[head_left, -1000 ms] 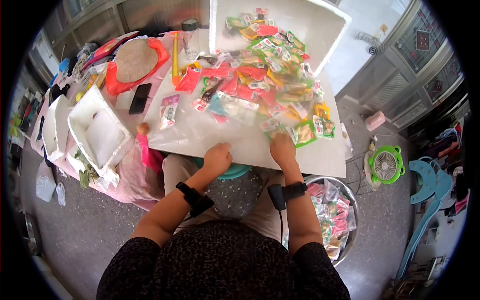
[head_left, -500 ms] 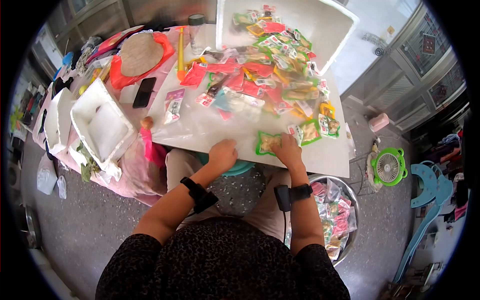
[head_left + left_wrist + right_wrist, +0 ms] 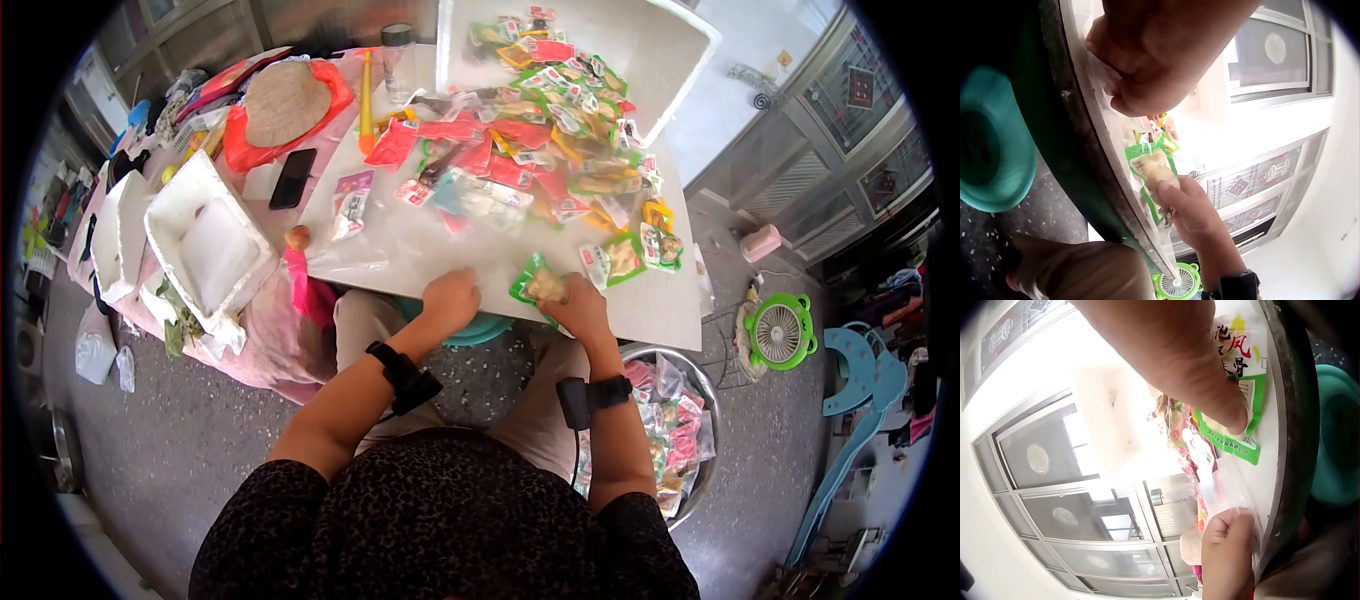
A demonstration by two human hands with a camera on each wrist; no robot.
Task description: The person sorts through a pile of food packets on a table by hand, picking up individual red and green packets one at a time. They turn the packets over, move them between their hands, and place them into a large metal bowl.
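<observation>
My right hand grips a green-edged snack packet with pale food showing through its window, above the table's front edge. In the right wrist view my thumb lies across the packet, which carries printed characters. My left hand is at the same edge, further left, with fingers curled. Clear plastic bag film bunches at those fingers in the right wrist view, and they pinch it. Beyond both hands lies a pile of red, green and yellow snack packets on the white table.
A white foam box lies behind the pile. Another foam box, a phone and a hat are at the left. Below the table stand a metal basin of packets, a teal basin and a green fan.
My right hand reached a green-edged packet on the table, drew it toward the front edge, and now holds it raised and tilted. The left hand stays near the edge.
</observation>
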